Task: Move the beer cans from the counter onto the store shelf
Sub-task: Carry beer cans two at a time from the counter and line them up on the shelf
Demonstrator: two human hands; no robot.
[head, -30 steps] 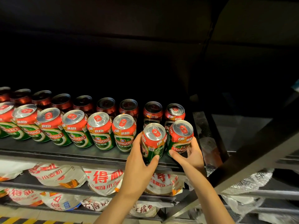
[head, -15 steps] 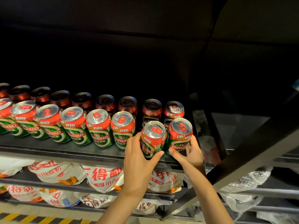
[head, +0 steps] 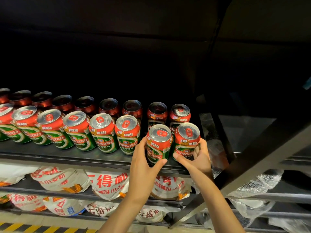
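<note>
Dark metal shelf (head: 50, 155); left hand (head: 143, 162) grips glossy cylindrical can (head: 158, 143), right hand (head: 198, 157) grips neighbouring can (head: 186, 142).

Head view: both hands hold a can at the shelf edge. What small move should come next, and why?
Probably slide both cans back, then let go. The left hand and right hand grip a left can and right can sitting forward of the front row.

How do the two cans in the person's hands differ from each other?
The left-hand can stands nearer the shelf's front edge; the right-hand can sits slightly further back, at the row's end. The left hand wraps its can from the left, while the right hand cups its can from the right and below. Both are upright, unopened, red and green.
</note>
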